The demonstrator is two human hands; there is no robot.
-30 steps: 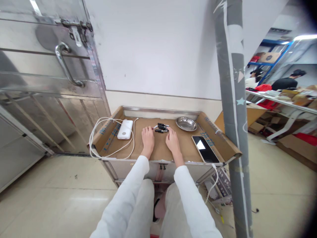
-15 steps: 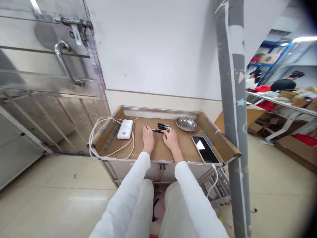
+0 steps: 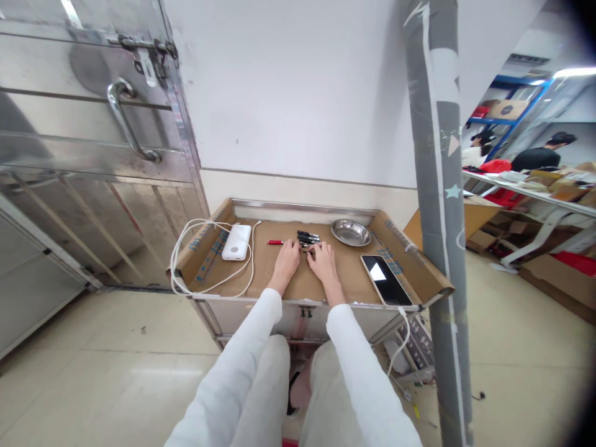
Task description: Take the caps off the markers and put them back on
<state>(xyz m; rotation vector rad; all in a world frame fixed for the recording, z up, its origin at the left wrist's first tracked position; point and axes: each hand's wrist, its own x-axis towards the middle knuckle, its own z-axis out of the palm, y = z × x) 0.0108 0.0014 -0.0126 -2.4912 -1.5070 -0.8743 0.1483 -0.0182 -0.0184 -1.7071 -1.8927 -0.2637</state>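
Note:
A small pile of black pens (image 3: 308, 236) lies on the cardboard-lined cart top (image 3: 279, 282), and both hands rest just in front of it. My left hand (image 3: 286, 261) lies flat with its fingers stretched toward the pile. My right hand (image 3: 322, 262) has its fingertips curled on a black pen (image 3: 305, 248) at the near edge of the pile. A red pen (image 3: 275, 242) lies alone to the left of my left hand, apart from it.
A white power bank (image 3: 236, 242) with a looped white cable (image 3: 186, 261) sits at the left. A round metal dish (image 3: 350, 232) and a phone (image 3: 385, 280) are at the right. A grey wrapped post (image 3: 437, 205) stands by the cart's right corner. Metal doors stand at the left, and people work at far-right tables.
My left hand has moved right toward the pen pile. A red pen now lies alone where that hand was. My right hand has stayed near the pile.

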